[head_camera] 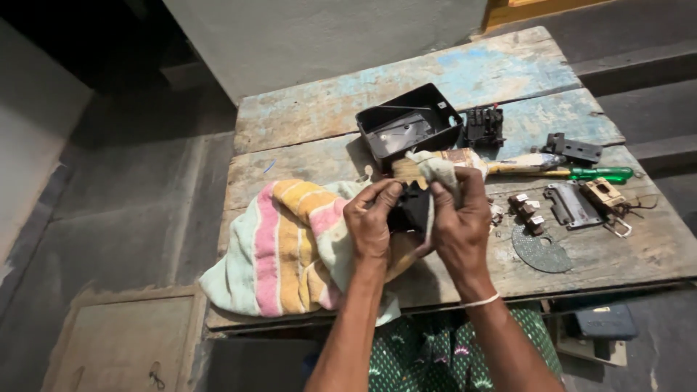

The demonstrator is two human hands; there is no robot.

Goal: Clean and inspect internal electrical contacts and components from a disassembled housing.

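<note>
My left hand (372,221) and my right hand (461,221) are raised together over the wooden table (319,109). Between them they grip a small black part (411,207). A pale cloth (435,168) is draped over my right fingers and pressed against the part. A striped towel (283,247) in pink, yellow and pale green lies on the table under and left of my hands, hanging over the near edge. Most of the black part is hidden by my fingers.
Behind my hands stands an open black box (408,127) with a black block (484,125) beside it. To the right lie a green-handled screwdriver (592,174), a black bracket (573,149), a grey plate (568,205), small terminals (528,210) and a dark disc (541,252).
</note>
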